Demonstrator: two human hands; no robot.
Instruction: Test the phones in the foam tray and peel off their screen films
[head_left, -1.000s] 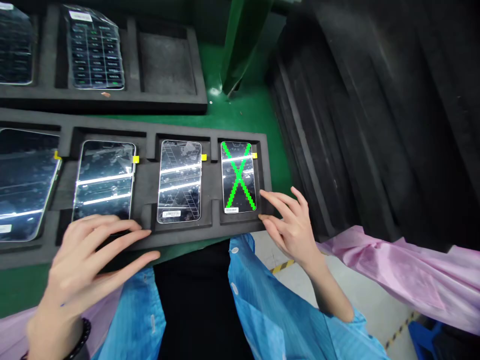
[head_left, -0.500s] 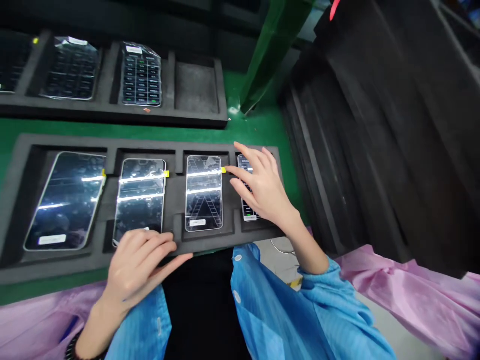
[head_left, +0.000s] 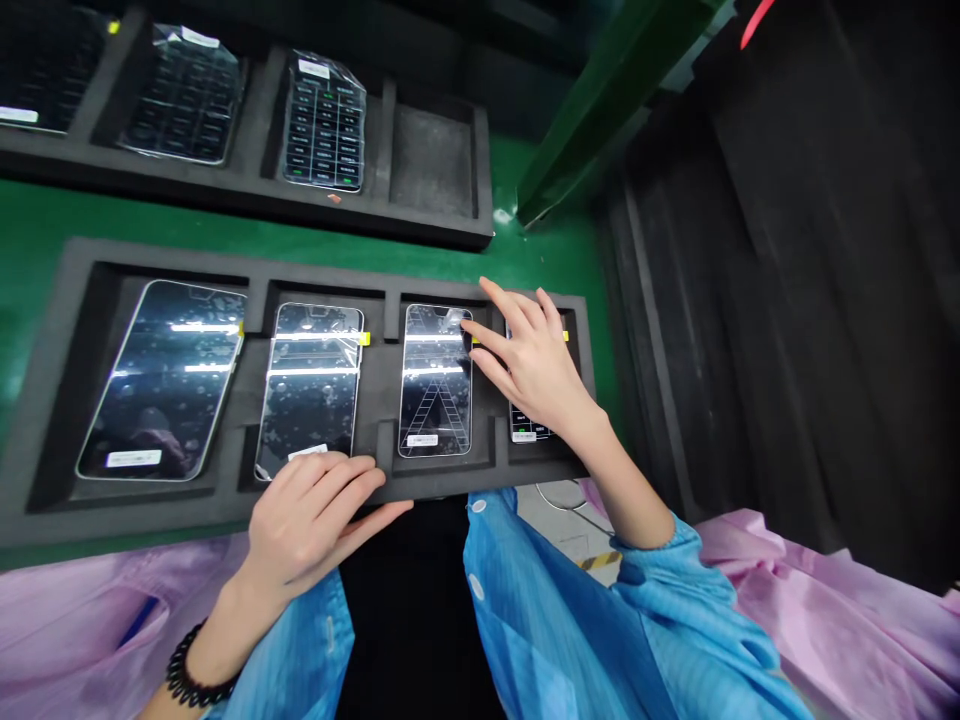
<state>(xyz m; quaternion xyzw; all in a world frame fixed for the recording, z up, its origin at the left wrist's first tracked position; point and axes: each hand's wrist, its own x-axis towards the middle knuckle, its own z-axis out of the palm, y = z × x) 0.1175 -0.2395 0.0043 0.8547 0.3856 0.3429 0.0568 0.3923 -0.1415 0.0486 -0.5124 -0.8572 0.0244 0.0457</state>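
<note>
A long black foam tray (head_left: 442, 485) lies before me with phones in its separate pockets. My left hand (head_left: 311, 520) grips its front edge, fingers over the rim and thumb along the front side, partly covering the lower end of the second phone (head_left: 311, 390). My right hand (head_left: 532, 360) is open, fingers spread. Its index fingertip is at the upper right corner of the third phone (head_left: 435, 400), whose screen shows a ladder-like line pattern. The rightmost phone (head_left: 525, 425) is mostly hidden under this hand. The leftmost phone (head_left: 169, 390) lies tilted, its screen dark.
Behind, another foam tray (head_left: 420, 215) holds several phones in clear film, its right pocket bare. Both trays are on a green surface (head_left: 450, 262). A green post (head_left: 600, 120) rises behind, and tall black foam stacks (head_left: 765, 320) stand at right. Pink cloth (head_left: 787, 580) shows beside me.
The view has shifted, so the trays sit further right in the picture. My right index finger has moved from the third phone's yellow tab onto its screen corner. The left hand stays on the tray edge.
</note>
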